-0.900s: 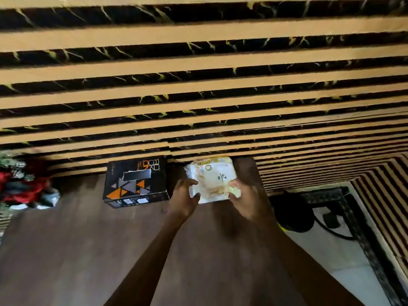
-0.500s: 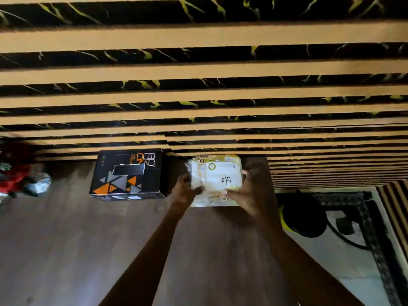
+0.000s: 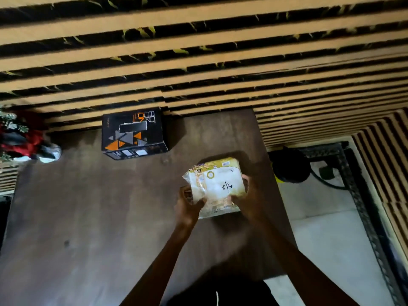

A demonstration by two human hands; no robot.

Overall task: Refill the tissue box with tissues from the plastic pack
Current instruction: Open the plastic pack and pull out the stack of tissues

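Observation:
A white and yellow plastic pack of tissues [image 3: 217, 186] is held over the right part of the brown table [image 3: 88, 217]. My left hand [image 3: 187, 204] grips its left near corner, with the plastic bunched there. Along the pack's right side, my right hand [image 3: 249, 197] clasps the near corner. A black tissue box [image 3: 133, 133] with orange and grey triangles stands at the back of the table against the wall, its top slot facing up. It is apart from the pack, up and to the left.
A striped tan and black wall [image 3: 198, 51] runs behind the table. A red and green decoration [image 3: 22, 138] sits at the table's left back corner. Right of the table edge, a dark round object [image 3: 289, 165] and a cable lie on the pale floor.
Both hands have drawn the tissue pack away from the wall toward me and to the right of the box. The view has tilted down, showing more table.

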